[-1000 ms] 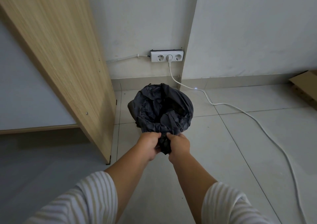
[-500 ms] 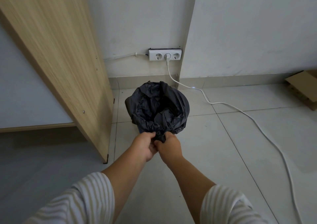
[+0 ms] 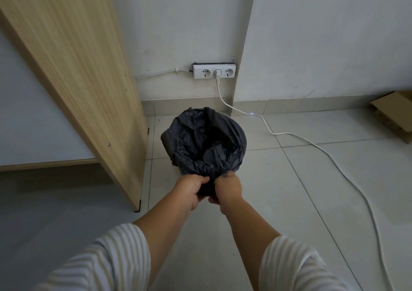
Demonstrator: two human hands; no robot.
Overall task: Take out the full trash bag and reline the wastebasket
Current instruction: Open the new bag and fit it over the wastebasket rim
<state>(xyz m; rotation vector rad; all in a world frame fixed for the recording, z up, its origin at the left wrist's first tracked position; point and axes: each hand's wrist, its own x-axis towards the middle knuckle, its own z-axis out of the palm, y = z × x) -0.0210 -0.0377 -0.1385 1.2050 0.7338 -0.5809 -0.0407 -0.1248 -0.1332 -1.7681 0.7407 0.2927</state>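
A crumpled dark grey trash bag (image 3: 205, 143) lines a small round wastebasket on the tiled floor near the wall corner; the bag drapes over the rim and hides nearly all of the basket. My left hand (image 3: 191, 189) and my right hand (image 3: 228, 189) are close together at the near rim, both closed on a bunch of the bag's edge that hangs down between them. The bag's mouth gapes open, and its inside looks dark and wrinkled.
A light wooden cabinet side panel (image 3: 73, 67) stands just left of the basket. A white triple wall socket (image 3: 214, 72) sits behind it, with a white cable (image 3: 312, 143) trailing right across the floor. A cardboard box (image 3: 394, 112) lies at the far right.
My hands have stayed on the near edge of the bag, shifting slightly and bunching the plastic between them. The basket has not visibly moved.
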